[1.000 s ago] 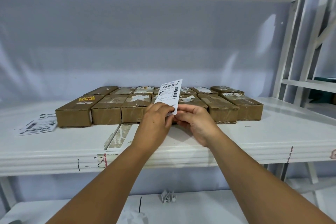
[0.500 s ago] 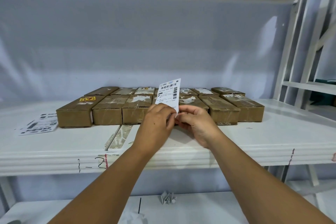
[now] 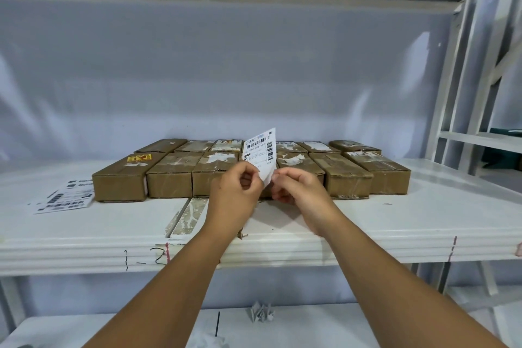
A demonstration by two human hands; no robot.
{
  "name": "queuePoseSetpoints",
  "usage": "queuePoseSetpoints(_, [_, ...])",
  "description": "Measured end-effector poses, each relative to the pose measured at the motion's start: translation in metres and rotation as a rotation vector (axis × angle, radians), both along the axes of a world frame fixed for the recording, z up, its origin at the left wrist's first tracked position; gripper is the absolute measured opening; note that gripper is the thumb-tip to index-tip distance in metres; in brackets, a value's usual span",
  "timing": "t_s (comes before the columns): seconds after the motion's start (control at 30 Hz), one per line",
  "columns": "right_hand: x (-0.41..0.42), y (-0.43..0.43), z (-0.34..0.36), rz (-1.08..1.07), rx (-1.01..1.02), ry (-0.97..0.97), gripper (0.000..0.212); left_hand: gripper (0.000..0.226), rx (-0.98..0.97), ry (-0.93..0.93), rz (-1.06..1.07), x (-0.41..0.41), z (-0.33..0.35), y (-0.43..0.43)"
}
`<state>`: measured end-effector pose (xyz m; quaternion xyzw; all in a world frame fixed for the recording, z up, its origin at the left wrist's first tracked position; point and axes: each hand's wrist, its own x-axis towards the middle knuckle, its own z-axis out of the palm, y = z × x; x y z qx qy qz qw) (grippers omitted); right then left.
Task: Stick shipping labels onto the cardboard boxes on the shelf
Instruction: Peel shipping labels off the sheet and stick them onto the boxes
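Several brown cardboard boxes (image 3: 169, 175) lie in two rows on the white shelf (image 3: 423, 215). In front of them I hold a white shipping label (image 3: 260, 150) upright, its barcodes facing me. My left hand (image 3: 237, 192) pinches the label's lower edge. My right hand (image 3: 299, 189) pinches the same lower corner from the right, where the paper curls apart. The hands hide the front of the middle boxes.
More shipping labels (image 3: 63, 198) lie flat on the shelf left of the boxes. Strips of backing paper (image 3: 187, 215) lie in front of the boxes. Crumpled paper (image 3: 261, 312) sits on the lower shelf. White shelf uprights (image 3: 457, 79) stand at the right.
The label has stayed upright between my hands. My fingers have worked at its lower corner, which now curls apart. Both hands have barely shifted.
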<state>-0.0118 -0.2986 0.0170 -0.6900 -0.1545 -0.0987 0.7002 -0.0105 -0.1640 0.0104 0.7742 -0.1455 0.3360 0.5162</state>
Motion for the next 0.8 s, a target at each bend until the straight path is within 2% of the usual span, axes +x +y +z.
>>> queuePoseSetpoints(0.13, [-0.003, 0.0, 0.001, 0.068, 0.026, 0.023, 0.017, 0.007, 0.049, -0.009, 0.026, -0.001, 0.0, 0.0])
queuePoseSetpoints(0.2, [-0.003, 0.001, -0.001, 0.028, -0.05, 0.012, 0.01, 0.01, 0.051, 0.008, 0.018, -0.002, 0.0, 0.0])
queuePoseSetpoints(0.27, [-0.001, 0.002, -0.003, -0.05, -0.098, 0.02, 0.017, 0.016, 0.007, 0.032, 0.0, -0.002, 0.001, 0.0])
queuePoseSetpoints(0.37, [0.0, 0.001, -0.003, -0.088, -0.128, 0.03, 0.018, 0.022, -0.172, 0.047, -0.051, 0.0, 0.002, 0.003])
queuePoseSetpoints(0.47, [0.002, -0.002, -0.002, -0.086, -0.11, 0.047, 0.012, 0.012, -0.435, 0.085, -0.126, 0.001, 0.003, 0.006])
queuePoseSetpoints(0.63, [0.003, -0.004, 0.0, -0.109, -0.014, 0.104, 0.021, 0.025, -0.756, 0.188, -0.072, -0.002, 0.009, 0.015])
queuePoseSetpoints(0.73, [0.003, -0.005, 0.0, -0.146, 0.152, 0.151, 0.035, 0.018, -0.833, 0.213, 0.017, 0.002, 0.018, 0.029])
queuePoseSetpoints(0.8, [0.004, -0.008, 0.003, -0.194, 0.313, 0.173, 0.037, 0.016, -0.811, 0.2, 0.059, -0.002, 0.024, 0.035])
